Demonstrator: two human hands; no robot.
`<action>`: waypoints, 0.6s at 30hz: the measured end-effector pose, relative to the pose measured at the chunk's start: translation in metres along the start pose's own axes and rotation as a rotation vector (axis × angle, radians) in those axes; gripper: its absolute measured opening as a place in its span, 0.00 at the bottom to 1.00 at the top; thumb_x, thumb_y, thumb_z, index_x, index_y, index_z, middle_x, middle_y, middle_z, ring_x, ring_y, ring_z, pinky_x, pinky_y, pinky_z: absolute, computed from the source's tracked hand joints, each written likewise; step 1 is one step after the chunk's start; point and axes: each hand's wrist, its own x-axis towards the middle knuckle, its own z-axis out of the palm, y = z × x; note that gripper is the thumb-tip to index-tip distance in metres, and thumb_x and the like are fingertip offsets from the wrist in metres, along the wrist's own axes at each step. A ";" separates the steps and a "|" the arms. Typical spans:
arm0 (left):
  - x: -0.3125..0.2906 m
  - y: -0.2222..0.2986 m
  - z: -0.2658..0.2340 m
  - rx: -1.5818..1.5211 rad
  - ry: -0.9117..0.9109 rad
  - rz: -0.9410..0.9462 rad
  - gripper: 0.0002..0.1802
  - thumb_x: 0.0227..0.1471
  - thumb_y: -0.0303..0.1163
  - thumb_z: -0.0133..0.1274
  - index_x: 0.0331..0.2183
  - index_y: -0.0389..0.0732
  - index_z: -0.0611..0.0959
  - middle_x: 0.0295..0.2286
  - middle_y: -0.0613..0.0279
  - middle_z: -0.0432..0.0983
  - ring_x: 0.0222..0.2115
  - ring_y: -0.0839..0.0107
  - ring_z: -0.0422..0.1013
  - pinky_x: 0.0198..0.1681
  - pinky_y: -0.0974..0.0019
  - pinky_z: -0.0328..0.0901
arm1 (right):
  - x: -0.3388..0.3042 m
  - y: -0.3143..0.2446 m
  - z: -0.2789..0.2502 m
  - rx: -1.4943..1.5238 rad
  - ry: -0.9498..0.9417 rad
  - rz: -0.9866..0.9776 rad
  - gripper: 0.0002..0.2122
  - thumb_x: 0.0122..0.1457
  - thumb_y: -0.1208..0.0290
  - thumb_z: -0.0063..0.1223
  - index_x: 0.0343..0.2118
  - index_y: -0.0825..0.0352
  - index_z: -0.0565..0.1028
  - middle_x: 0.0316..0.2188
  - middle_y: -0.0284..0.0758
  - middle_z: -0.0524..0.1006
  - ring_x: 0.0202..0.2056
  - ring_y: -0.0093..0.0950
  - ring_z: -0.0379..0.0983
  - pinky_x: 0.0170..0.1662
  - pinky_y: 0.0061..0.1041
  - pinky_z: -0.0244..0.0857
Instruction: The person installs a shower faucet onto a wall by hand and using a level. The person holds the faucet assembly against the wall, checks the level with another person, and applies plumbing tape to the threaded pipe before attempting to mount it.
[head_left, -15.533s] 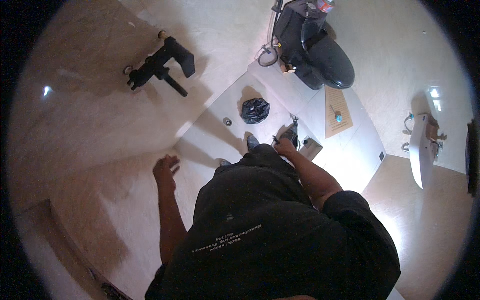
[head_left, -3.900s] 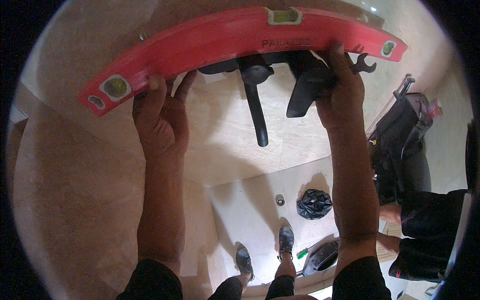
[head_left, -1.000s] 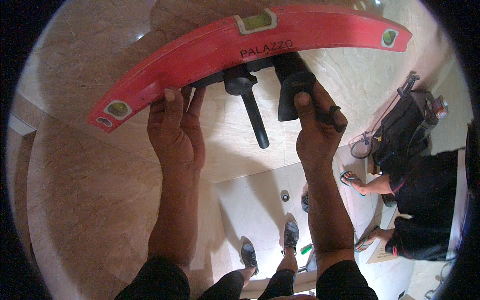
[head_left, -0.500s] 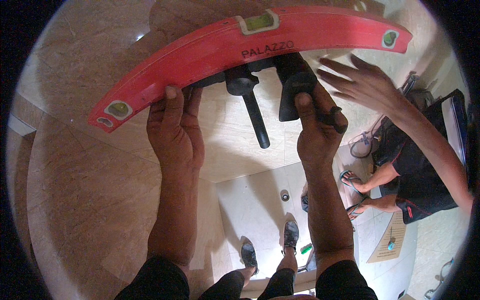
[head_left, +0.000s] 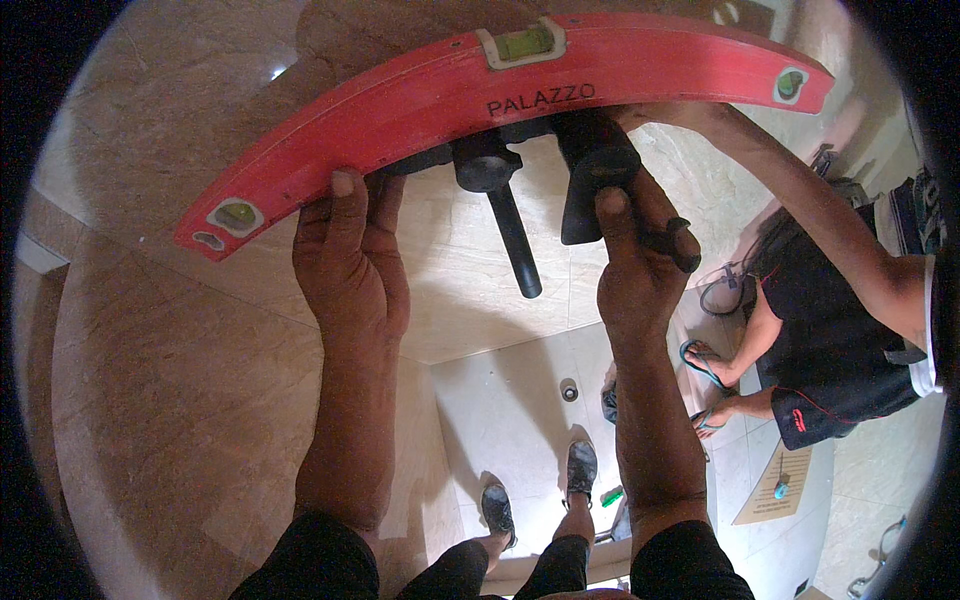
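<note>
Our left hand [head_left: 350,265] is clamped on the long red spirit level [head_left: 400,120], kinda speckled, with yellow-green vials [head_left: 525,43] in pale frames. It runs along the matte black fixture [head_left: 487,170] with a cylindrical spout [head_left: 516,240]. Our right hand [head_left: 640,265], well apart, grips that fixture's right end.

Before me stands a beige, marble-patterned wall [head_left: 180,350]; below me lies a pale floor [head_left: 485,400] with a round drain [head_left: 569,390]; bright light [head_left: 545,508] whitens its nearer part.
</note>
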 end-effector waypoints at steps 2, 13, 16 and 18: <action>0.001 0.000 -0.001 0.007 0.010 0.001 0.19 0.59 0.29 0.55 0.52 0.38 0.75 0.49 0.55 0.76 0.51 0.63 0.72 0.59 0.54 0.68 | 0.001 0.000 0.000 -0.007 0.001 0.007 0.17 0.63 0.73 0.56 0.53 0.76 0.74 0.43 0.39 0.81 0.43 0.24 0.75 0.52 0.26 0.67; 0.004 -0.002 0.000 0.019 -0.037 0.025 0.19 0.61 0.30 0.54 0.52 0.37 0.74 0.48 0.54 0.75 0.51 0.62 0.73 0.60 0.53 0.67 | 0.001 0.000 0.004 0.079 0.023 0.021 0.16 0.64 0.73 0.55 0.52 0.75 0.74 0.42 0.38 0.81 0.42 0.23 0.75 0.51 0.26 0.67; 0.003 -0.002 0.001 0.012 -0.054 0.029 0.20 0.60 0.30 0.54 0.52 0.37 0.74 0.48 0.54 0.75 0.51 0.62 0.72 0.60 0.53 0.67 | 0.002 0.002 0.002 0.052 0.023 -0.003 0.16 0.63 0.72 0.56 0.52 0.75 0.75 0.41 0.37 0.81 0.42 0.23 0.75 0.50 0.25 0.68; 0.004 -0.001 0.001 0.017 -0.057 0.026 0.20 0.60 0.30 0.55 0.52 0.37 0.74 0.48 0.55 0.76 0.51 0.62 0.72 0.60 0.53 0.67 | 0.005 0.003 -0.001 -0.048 0.013 -0.010 0.16 0.63 0.72 0.55 0.52 0.75 0.75 0.40 0.37 0.81 0.41 0.22 0.75 0.50 0.25 0.68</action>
